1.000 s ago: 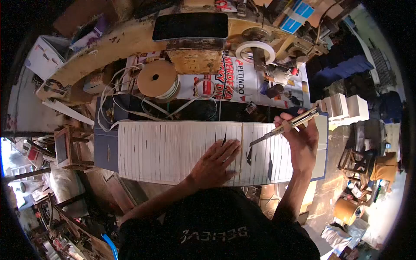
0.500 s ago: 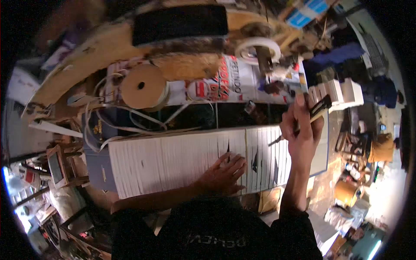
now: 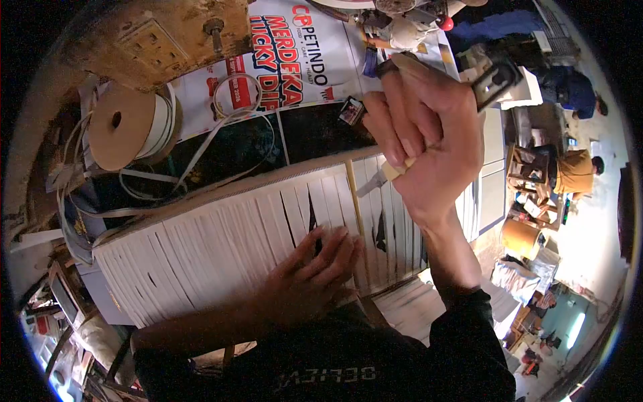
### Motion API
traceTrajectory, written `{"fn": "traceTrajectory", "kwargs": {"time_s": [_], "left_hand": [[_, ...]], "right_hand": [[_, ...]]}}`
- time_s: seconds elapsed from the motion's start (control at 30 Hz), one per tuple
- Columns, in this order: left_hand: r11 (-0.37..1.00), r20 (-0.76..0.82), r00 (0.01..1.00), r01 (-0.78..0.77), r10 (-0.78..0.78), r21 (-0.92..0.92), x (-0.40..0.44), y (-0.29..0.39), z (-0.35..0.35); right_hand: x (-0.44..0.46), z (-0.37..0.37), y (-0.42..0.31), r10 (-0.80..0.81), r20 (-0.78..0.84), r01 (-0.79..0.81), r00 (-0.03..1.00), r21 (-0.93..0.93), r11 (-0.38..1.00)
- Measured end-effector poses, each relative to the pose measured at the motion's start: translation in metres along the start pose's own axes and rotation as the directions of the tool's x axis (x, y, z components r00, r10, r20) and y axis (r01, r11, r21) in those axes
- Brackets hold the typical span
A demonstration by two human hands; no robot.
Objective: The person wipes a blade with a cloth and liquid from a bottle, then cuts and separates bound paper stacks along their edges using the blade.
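A long row of white paper blocks (image 3: pixel 221 234) lies across the bench, with narrow dark gaps between some blocks. My left hand (image 3: pixel 318 264) rests on the blocks with its fingers spread, just left of a yellowish strip (image 3: pixel 354 194). My right hand (image 3: pixel 435 127) is closed round a cutter knife (image 3: pixel 495 84), its blade pointing down and left above the blocks, right of the strip. Along the blocks' far edge a thin pale ribbon (image 3: pixel 201 157) curls from a cardboard spool (image 3: pixel 124 127). A dark blue cover (image 3: pixel 107 295) shows under the left end.
A printed banner (image 3: pixel 295 53) and a worn wooden block with a bolt (image 3: pixel 154 47) are beyond the spool. White stacks (image 3: pixel 526 87) stand at the right. Farther right are a person in orange (image 3: pixel 577 173), a person in dark blue (image 3: pixel 576 94) and an orange-brown drum (image 3: pixel 521 238).
The view has tilted and come closer to the bench. My right hand has shifted left with the knife, now gripped in a fist. My left hand still lies on the blocks.
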State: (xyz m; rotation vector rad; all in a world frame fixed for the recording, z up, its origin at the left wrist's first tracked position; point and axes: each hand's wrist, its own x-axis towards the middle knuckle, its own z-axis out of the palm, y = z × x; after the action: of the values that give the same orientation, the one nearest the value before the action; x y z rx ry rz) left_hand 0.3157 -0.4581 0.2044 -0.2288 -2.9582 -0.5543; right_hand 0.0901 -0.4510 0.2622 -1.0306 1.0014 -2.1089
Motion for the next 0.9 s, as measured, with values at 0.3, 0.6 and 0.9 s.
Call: {"fn": "traceTrajectory", "kwargs": {"time_s": [0.3,0.6,0.9], "left_hand": [[1.0,0.09,0.996,-0.001,0.001,0.001,-0.001,0.0,-0.009],[0.999,0.018,1.0,0.007,-0.008,0.035,-0.002,0.0,-0.002],[1.0,0.034,0.999,0.009,-0.009,-0.003,-0.002,-0.001,-0.006]], "right_hand": [[0.006,0.037,0.005,0.129,-0.26,-0.248,0.957,-0.501,0.829],[0.004,0.021,0.025,0.093,-0.095,-0.132,0.991,-0.661,0.738],[0.013,0.034,0.011,0.188,-0.257,-0.287,0.948,-0.435,0.853]]}}
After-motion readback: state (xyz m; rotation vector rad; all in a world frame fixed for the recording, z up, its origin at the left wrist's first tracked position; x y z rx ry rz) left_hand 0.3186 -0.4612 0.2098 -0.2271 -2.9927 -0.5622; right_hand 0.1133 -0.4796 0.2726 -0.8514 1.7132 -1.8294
